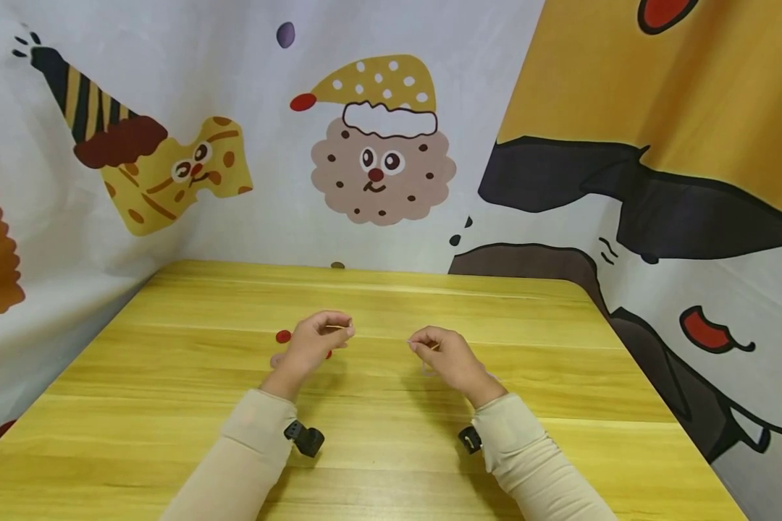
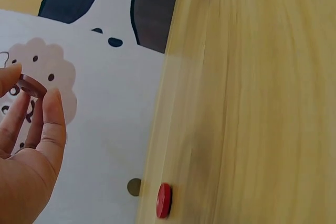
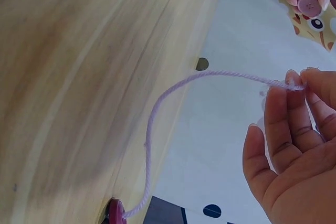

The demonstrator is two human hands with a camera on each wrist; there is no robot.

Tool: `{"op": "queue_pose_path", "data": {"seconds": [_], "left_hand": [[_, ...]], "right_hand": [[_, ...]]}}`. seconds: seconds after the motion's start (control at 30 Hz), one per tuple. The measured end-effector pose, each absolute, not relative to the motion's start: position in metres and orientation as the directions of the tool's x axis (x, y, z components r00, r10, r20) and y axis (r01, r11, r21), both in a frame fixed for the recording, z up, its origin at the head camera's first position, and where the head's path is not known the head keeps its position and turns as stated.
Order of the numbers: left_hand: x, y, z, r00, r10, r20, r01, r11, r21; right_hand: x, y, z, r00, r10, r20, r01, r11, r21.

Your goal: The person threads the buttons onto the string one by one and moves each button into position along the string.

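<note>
Over the middle of the table, my left hand (image 1: 313, 341) pinches a dusky pink button (image 3: 310, 6) by its edge. In the left wrist view that button (image 2: 32, 85) is seen nearly edge-on between thumb and fingertips. Across from it, my right hand (image 1: 455, 356) pinches one end of a lilac cord (image 3: 149, 140) between thumb and fingers. The cord curves down to a dark red button (image 3: 116, 212) at the table, its other end at that button's face. A gap separates the two hands.
On the wooden table (image 1: 378, 456), a red button (image 1: 283, 336) and a pinkish one (image 1: 276, 359) lie by my left hand. Another red button (image 1: 329, 354) is partly hidden beneath it. Behind the table hangs a printed cloth (image 1: 234, 43).
</note>
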State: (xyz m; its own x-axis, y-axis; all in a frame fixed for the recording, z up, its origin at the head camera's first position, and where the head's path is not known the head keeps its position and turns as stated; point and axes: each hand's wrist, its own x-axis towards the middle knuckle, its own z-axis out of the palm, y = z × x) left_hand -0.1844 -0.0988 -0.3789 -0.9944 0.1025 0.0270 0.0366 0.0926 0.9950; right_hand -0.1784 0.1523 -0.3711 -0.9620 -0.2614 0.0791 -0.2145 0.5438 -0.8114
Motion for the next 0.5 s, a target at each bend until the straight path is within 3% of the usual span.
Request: {"op": "queue_pose_path", "data": {"seconds": [0.5], "left_hand": [[-0.179,-0.072,-0.384,-0.986,0.133,0.097,0.113,0.122,0.986]], "right_hand": [[-0.179,0.149,-0.371,-0.961,-0.257,0.107,-0.238,0.558,-0.795]]}}
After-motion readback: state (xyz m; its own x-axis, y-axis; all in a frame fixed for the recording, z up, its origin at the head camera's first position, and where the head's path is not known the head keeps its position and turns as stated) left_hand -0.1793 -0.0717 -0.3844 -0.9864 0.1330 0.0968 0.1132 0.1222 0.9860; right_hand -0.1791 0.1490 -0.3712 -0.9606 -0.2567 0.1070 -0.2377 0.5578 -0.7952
